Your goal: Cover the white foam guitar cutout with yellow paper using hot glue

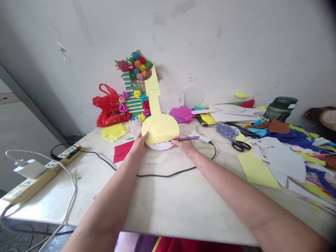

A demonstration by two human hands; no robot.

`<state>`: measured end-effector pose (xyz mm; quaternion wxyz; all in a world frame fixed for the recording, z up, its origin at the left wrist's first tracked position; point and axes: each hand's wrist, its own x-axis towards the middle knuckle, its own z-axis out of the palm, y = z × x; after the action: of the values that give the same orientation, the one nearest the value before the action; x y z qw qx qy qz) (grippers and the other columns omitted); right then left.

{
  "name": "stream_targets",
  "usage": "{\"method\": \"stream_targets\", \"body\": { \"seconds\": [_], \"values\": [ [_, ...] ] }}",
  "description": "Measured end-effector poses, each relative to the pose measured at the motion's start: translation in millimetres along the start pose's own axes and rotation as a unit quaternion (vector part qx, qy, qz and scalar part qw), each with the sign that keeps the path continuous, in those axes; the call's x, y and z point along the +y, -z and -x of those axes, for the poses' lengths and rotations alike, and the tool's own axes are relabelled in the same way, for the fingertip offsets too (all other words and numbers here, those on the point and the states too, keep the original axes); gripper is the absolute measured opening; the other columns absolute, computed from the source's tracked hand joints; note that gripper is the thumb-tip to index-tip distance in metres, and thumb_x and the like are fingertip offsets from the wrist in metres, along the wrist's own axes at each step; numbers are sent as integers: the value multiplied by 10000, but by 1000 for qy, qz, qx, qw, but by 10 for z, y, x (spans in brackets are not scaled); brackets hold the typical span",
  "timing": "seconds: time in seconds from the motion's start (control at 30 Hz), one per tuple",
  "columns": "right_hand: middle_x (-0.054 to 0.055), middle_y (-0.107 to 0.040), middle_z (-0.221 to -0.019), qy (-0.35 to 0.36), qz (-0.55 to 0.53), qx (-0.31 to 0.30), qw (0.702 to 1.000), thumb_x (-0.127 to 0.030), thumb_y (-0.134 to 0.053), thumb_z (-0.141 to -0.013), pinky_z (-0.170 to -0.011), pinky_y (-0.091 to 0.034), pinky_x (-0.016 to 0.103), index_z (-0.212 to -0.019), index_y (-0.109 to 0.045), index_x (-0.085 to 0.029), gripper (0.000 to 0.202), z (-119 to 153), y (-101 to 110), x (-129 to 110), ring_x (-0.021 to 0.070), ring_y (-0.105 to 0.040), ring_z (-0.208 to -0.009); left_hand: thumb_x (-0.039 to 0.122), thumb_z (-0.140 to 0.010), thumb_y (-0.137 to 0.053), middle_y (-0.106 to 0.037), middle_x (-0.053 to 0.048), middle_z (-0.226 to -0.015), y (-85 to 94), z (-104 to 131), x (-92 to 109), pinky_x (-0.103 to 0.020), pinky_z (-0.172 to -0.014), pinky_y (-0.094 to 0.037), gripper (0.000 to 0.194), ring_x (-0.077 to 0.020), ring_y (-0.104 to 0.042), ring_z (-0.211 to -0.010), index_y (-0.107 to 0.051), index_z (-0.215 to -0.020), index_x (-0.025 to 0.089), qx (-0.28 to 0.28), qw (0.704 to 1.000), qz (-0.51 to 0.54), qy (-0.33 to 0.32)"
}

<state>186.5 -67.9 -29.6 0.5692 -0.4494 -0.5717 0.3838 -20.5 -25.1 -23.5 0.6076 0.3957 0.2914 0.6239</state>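
Two things are gripped: the left hand (141,142) pinches the cutout (160,126) by its edge; the right hand (185,144) holds a pen (189,138), tip at the cutout's lower part. The cutout tilts up over the counter (189,206), toward its back edge. Scissors (240,146) lie rightward, scraps (283,157) crowd the right edge, a power strip (59,164) lies along the left.

Pale yellow cutout (160,126) (dark dots), purple pen (187,138).

A guitar-shaped yellow paper cutout (160,126), round-bodied and neck uppermost, shows a row of dark marks above its white lower edge, a purple pen (189,138) angled at right
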Motion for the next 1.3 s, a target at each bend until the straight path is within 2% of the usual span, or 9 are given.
{"method": "stream_targets", "body": {
  "seconds": [0.13, 0.27, 0.47, 0.67, 0.93, 1.3],
  "values": [
    [-1, -653, -635, -1, 6, -2, 1000, -252, -625, -609, -697, -458, 305, -668, -625, -188, 87, 17, 6, -23, 163, -603, -670, 80, -707, -640, -646, -74, -1067, 34, 5, -11, -367, -808, -522, 486, -206, -654, -849, -519, -1161, 205, -38, 999, 3, -1],
    [8, -663, -664, 0, 9, -1, 1000, -263, -627, -610, -706, -457, 310, -673, -636, -186, 100, 16, 14, -4, 169, -604, -693, 73, -694, -652, -648, -83, -1069, 55, -3, -27, -385, -822, -515, 511, -232, -641, -904, -512, -1168, 201, -57, 998, 6, 8],
    [12, -665, -665, 1, -4, 3, 1000, -261, -631, -614, -727, -460, 318, -676, -640, -179, 103, 25, 13, -16, 169, -606, -700, 105, -718, -642, -665, -148, -1004, 75, -33, -57, -390, -853, -503, 378, -268, -632, -931, -559, -1087, 101, -39, 998, 1, 43],
    [7, -664, -664, 1, 11, 3, 1000, -268, -638, -607, -717, -457, 318, -674, -646, -186, 107, 33, 13, -42, 170, -604, -696, 95, -733, -630, -663, -129, -1026, 88, -27, -45, -379, -875, -495, 396, -253, -626, -951, -552, -1120, 123, -32, 998, 11, 47],
    [16, -672, -670, 4, -12, -10, 1000, -268, -642, -618, -716, -476, 330, -697, -645, -186, 113, -13, -10, 39, 181, -618, -697, 57, -756, -574, -682, -102, -976, 29, -22, -38, -369, -881, -492, 359, -237, -628, -946, -564, -1110, 120, -7, 997, 43, 69],
    [13, -661, -692, 61, 36, -20, 997, -270, -629, -655, -700, -473, 314, -707, -648, -190, 97, 9, -5, 46, 170, -603, -695, 65, -754, -590, -649, -117, -1059, 56, -41, -60, -395, -878, -491, 386, -247, -622, -952, -547, -1133, 128, 1, 997, 46, 62]
  ]
}}
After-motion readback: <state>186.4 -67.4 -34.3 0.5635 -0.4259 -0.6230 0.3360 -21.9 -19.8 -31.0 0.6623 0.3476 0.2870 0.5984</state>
